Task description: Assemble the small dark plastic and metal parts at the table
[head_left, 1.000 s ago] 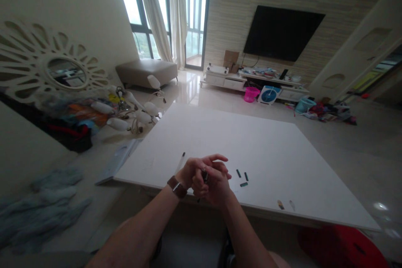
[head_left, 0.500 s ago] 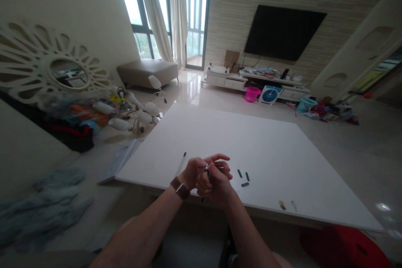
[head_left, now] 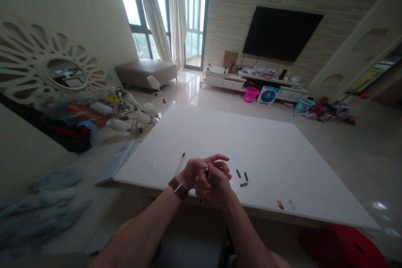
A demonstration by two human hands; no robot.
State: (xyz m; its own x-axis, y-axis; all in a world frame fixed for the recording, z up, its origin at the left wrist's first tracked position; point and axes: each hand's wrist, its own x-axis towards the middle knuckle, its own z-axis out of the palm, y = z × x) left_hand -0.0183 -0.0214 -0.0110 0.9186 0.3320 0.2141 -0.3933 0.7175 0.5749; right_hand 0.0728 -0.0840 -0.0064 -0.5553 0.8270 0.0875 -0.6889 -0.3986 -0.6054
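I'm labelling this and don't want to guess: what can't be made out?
All in the head view:
Small shiny object: mostly covered by the left hand and right hand.
Dark tip: whether it joins that object; the right hand hides the link.
Three dark green pieces: too small to show any markings.
Red thing, lower right: cut off by the bottom edge.

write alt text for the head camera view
A person's right hand holds a small shiny object, too small to identify, close against the left hand at the near edge of a white table. Three short dark sticks lie to their right; a TV hangs on the far wall.
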